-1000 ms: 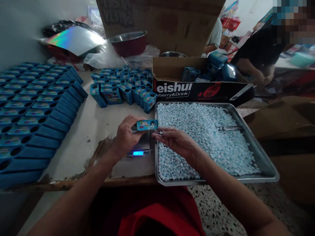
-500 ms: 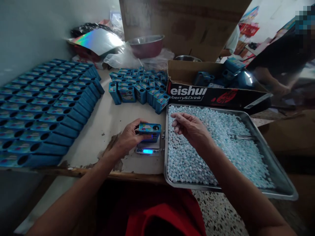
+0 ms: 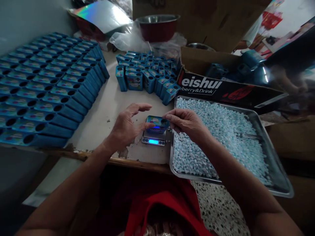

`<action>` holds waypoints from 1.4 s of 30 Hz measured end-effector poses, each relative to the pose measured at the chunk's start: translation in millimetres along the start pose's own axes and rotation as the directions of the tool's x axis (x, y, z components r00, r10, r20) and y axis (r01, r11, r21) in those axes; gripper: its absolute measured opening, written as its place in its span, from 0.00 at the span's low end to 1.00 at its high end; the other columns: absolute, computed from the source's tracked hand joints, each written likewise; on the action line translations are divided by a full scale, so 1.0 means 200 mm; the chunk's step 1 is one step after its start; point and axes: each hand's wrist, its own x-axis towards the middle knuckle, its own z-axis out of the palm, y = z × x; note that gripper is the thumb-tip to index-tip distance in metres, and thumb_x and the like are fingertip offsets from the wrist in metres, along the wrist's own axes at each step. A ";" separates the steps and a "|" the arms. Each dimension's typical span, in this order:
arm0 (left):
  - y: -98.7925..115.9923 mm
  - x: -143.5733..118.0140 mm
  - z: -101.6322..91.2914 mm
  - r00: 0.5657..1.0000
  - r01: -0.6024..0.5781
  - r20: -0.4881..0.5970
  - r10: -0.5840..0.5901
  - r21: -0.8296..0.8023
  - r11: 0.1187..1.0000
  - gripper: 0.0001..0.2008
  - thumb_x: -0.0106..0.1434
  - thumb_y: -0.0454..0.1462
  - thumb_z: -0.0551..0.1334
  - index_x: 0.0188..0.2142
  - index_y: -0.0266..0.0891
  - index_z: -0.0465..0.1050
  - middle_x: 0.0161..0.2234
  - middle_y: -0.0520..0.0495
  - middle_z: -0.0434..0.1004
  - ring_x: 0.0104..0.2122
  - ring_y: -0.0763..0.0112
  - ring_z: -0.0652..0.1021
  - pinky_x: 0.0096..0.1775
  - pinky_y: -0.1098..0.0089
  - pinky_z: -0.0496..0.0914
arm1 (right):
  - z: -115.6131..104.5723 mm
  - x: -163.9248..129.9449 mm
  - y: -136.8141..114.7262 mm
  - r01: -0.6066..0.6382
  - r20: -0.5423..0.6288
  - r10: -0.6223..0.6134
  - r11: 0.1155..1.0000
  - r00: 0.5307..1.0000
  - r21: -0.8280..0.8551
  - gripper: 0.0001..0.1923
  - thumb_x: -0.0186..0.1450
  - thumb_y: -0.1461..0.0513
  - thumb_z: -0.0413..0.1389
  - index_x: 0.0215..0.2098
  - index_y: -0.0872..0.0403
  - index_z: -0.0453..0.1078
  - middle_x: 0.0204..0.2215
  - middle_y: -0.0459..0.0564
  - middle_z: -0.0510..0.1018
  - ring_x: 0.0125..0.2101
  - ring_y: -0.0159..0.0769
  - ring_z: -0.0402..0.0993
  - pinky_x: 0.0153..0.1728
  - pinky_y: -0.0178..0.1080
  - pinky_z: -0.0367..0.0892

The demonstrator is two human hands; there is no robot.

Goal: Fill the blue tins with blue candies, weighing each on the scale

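Note:
A small blue candy box [image 3: 158,120] stands on a little digital scale [image 3: 154,141] with a lit blue display. My left hand [image 3: 125,126] is open beside the box, its fingers spread and its thumb in front of the box's near side. At the right end of the box top, by the dark round hole, my right hand [image 3: 188,123] has thumb and fingertips pinched together. What they hold, if anything, is hidden. Under and beyond that hand lies a metal tray [image 3: 278,177] of pale blue and white candies [image 3: 197,157], with a metal scoop handle [image 3: 246,136] among them.
Rows of blue boxes [image 3: 46,95] fill the table's left side. More boxes [image 3: 147,70] cluster at the back. A black carton [image 3: 231,90] holding boxes stands behind the tray. Farther back is a red bowl [image 3: 157,31]. Another person's hand [image 3: 292,78] is at the right, blurred.
My left hand has let go of the box and opened to its left. My right hand has moved from over the tray to the box's hole. The view has shifted.

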 end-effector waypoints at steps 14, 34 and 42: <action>0.22 0.02 -0.01 0.961 -0.171 -0.161 0.226 0.296 0.940 0.07 0.69 0.36 0.71 0.46 0.42 0.81 0.46 0.49 0.85 0.49 0.62 0.82 0.56 0.60 0.75 | 0.02 -0.01 0.05 0.104 -0.051 -0.126 0.942 0.991 -0.319 0.10 0.72 0.56 0.64 0.40 0.52 0.86 0.27 0.45 0.79 0.27 0.32 0.69 0.31 0.36 0.61; 0.16 0.05 0.10 0.986 -0.054 0.162 -0.042 0.546 0.836 0.34 0.53 0.35 0.81 0.58 0.41 0.76 0.56 0.41 0.81 0.57 0.46 0.77 0.60 0.51 0.73 | 0.02 -0.02 0.05 0.094 -0.070 -0.132 0.915 0.989 -0.392 0.15 0.68 0.53 0.65 0.48 0.53 0.85 0.21 0.40 0.68 0.23 0.30 0.60 0.27 0.37 0.55; 0.11 0.20 0.02 0.967 -0.090 0.250 -0.041 0.492 0.866 0.14 0.64 0.32 0.70 0.49 0.44 0.79 0.49 0.45 0.84 0.49 0.53 0.82 0.54 0.55 0.77 | -0.35 -0.01 0.05 0.039 -0.111 -0.164 0.708 0.980 -0.705 0.12 0.69 0.54 0.62 0.43 0.50 0.85 0.38 0.52 0.87 0.38 0.47 0.81 0.42 0.46 0.72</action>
